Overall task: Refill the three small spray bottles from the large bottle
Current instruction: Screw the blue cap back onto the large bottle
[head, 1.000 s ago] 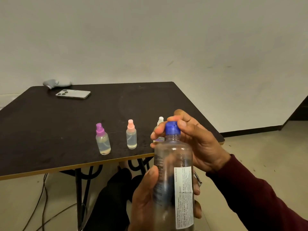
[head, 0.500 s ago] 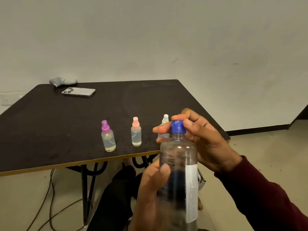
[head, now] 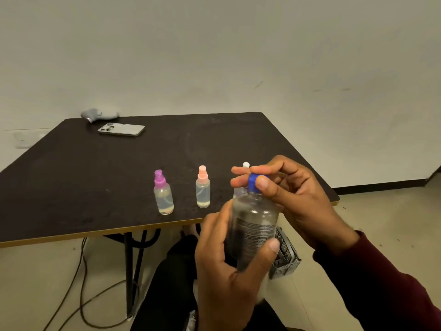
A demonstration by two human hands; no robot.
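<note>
My left hand (head: 229,266) grips the body of the large clear bottle (head: 255,225), held upright in front of the table's near edge. My right hand (head: 293,199) pinches its blue cap (head: 253,181) with thumb and fingers. Three small spray bottles stand in a row near the table's front edge: a purple-topped one (head: 163,192), a pink-topped one (head: 203,187), and a white-topped one (head: 246,165), mostly hidden behind my right fingers and the cap. Each of the two visible small bottles holds some clear liquid.
The dark table (head: 95,177) has a yellow front edge. A phone (head: 121,129) and a grey object (head: 99,114) lie at its far left. Cables (head: 81,290) trail on the floor under the table, and a grey mesh basket (head: 285,254) sits behind the large bottle.
The large bottle has turned in my left hand, so its white label faces away. My right fingers have shifted around the blue cap. The view has tilted slightly.
</note>
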